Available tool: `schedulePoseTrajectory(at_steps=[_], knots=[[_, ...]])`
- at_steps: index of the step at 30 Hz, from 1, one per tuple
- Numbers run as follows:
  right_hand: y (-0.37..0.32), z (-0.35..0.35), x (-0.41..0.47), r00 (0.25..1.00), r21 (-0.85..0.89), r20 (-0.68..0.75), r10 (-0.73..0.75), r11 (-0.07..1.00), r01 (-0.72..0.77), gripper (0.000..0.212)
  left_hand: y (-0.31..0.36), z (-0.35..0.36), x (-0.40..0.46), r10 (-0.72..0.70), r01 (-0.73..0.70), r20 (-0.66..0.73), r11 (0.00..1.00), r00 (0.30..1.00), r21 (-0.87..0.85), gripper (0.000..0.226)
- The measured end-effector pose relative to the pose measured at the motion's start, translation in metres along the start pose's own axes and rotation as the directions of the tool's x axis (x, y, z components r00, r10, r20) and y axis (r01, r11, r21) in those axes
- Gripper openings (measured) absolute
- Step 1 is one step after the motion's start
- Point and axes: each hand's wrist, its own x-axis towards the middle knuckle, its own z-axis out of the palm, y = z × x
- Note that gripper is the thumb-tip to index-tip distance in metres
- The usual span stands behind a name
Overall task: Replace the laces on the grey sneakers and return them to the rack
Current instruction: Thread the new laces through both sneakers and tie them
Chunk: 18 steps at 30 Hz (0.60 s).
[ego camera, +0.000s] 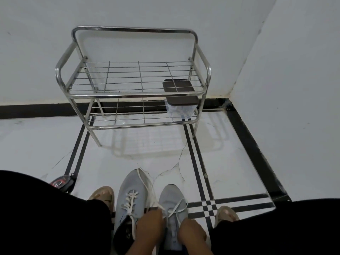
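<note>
I see two grey sneakers [147, 203] side by side on the floor, toes toward the rack [132, 78], white laces [147, 183] part threaded and trailing loose, rack's steel wire shelves against the wall

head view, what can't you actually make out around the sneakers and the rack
- Right sneaker: heel and lace ends, covered by both hands; left hand, right hand. Each grip on the lace is unclear.
- Left sneaker: heel cut off by the bottom edge.
- Container on the rack: contents hidden by its dark lid.
- Red object: half behind the knee.
</note>
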Motion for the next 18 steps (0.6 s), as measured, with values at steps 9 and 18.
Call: schedulePoseTrajectory(at_steps=[9, 18], knots=[[0.004, -0.004, 0.001, 0.999, 0.048, 0.007, 0.035, 0.998, -0.035, 0.040, -0.032, -0.067, 0.014, -0.694, 0.447, -0.061, 0.525, 0.717, -0.724, 0.043], [0.001, -0.003, 0.000, 1.000, 0.001, -0.019, 0.024, 1.000, -0.024, 0.037, 0.001, -0.039, 0.009, -0.024, 0.114, -0.414, 0.974, 0.910, 0.194, 0.053]])
